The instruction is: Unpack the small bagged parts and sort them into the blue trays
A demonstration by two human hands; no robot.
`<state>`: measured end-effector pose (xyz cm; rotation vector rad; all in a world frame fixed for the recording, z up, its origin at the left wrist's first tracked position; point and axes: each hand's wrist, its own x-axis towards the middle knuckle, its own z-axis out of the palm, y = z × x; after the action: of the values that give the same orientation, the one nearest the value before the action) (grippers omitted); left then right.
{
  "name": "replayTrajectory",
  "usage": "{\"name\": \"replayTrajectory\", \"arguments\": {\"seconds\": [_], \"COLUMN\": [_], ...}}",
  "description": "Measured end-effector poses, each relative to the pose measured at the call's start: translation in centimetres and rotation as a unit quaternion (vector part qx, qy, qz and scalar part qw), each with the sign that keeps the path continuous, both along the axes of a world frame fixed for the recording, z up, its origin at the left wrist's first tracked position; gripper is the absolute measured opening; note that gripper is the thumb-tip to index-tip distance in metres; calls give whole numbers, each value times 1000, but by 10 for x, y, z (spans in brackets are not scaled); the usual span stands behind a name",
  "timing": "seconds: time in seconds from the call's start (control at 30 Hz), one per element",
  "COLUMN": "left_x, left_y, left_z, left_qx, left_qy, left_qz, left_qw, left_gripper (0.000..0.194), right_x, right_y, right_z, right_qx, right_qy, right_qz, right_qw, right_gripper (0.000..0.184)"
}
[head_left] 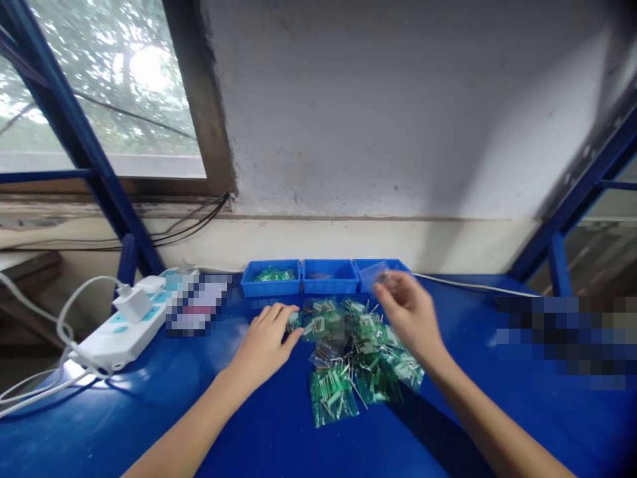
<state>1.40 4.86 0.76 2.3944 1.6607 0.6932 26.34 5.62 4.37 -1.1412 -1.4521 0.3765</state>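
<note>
My right hand (411, 309) is raised over the front of the right-hand blue bin (398, 265), with a small clear plastic bag (372, 273) pinched in its fingers. Something small and dark shows at the fingertips, too blurred to name. My left hand (269, 338) rests low at the left edge of a pile of small bags, thumb and fingers curled around a small green plastic bag (293, 322). Green-tinted bags (334, 395) of pale plugs and metal screws make up the pile between my hands. A clear bag (323, 356) with brownish pieces lies among them.
Behind the pile, the left blue bin (271, 288) holds green bags; the middle blue bin (330, 285) has a few small things. A white power strip (129, 325) with plugs and cables stands at left, near a blurred-out flat object (199, 305). Blue posts (94, 153) frame the table.
</note>
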Motion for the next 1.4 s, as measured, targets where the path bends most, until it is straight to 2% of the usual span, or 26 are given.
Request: {"name": "replayTrajectory", "arguments": {"seconds": [0.07,0.13,0.2,0.27,0.4,0.57,0.6,0.67,0.73,0.8,0.87,0.93,0.97,1.03,1.1,1.17,1.23,1.3,1.33,1.4], "left_x": [-11,-17,-18,-15,-8,-6,-5,-4,0,4,9,14,16,20,22,22,22,22,22,22], "left_y": [8,13,16,17,17,18,18,16,12,7,0,-7,-10,-16,-20,-21,-19,-17,-15,-13], "left_z": [-5,-10,-15,-19,-22,-18,-16,-14,-12,-10,-8,-5,-3,0,2,4,5,6,7,8], "left_qx": [-21,-42,-54,-54,-30,9,18,38,65,96,118,112,101,79,63,43,12,-44,-86,-190], "left_qy": [28,50,59,52,-4,-146,-175,-212,-223,-232,-254,-288,-304,-323,-325,-315,-302,-314,-337,-415], "left_qz": [47,69,75,78,90,101,89,51,9,-13,-23,-44,-62,-96,-123,-134,-118,-82,-62,-40], "left_qw": [998,995,994,994,995,984,980,975,973,968,960,950,945,938,936,939,946,945,936,889], "left_gripper": [48,54,55,52,46,42,36,22,13,15,17,19,19,21,24,27,26,18,18,32], "right_x": [14,26,36,46,61,55,48,30,12,-3,-13,-22,-27,-37,-47,-52,-52,-48,-45,-42], "right_y": [2,5,12,20,28,19,19,24,29,29,21,7,0,-10,-16,-17,-16,-15,-15,-16], "right_z": [25,44,52,48,32,44,45,38,20,-2,-18,-23,-22,-20,-19,-21,-23,-25,-26,-28], "right_qx": [159,313,411,434,442,534,525,450,294,138,3,-113,-161,-224,-242,-229,-189,-103,-45,72], "right_qy": [3,-1,-16,-48,-79,-61,-85,-172,-297,-349,-309,-215,-159,-50,37,87,78,11,-33,-115], "right_qz": [-120,-220,-281,-315,-319,-321,-323,-302,-211,-135,-49,61,122,231,301,313,261,181,149,116], "right_qw": [980,924,867,843,835,780,783,823,884,917,950,968,966,946,922,918,943,978,987,984], "right_gripper": [17,16,18,18,20,31,30,26,23,34,37,37,38,36,29,20,14,6,1,11]}}
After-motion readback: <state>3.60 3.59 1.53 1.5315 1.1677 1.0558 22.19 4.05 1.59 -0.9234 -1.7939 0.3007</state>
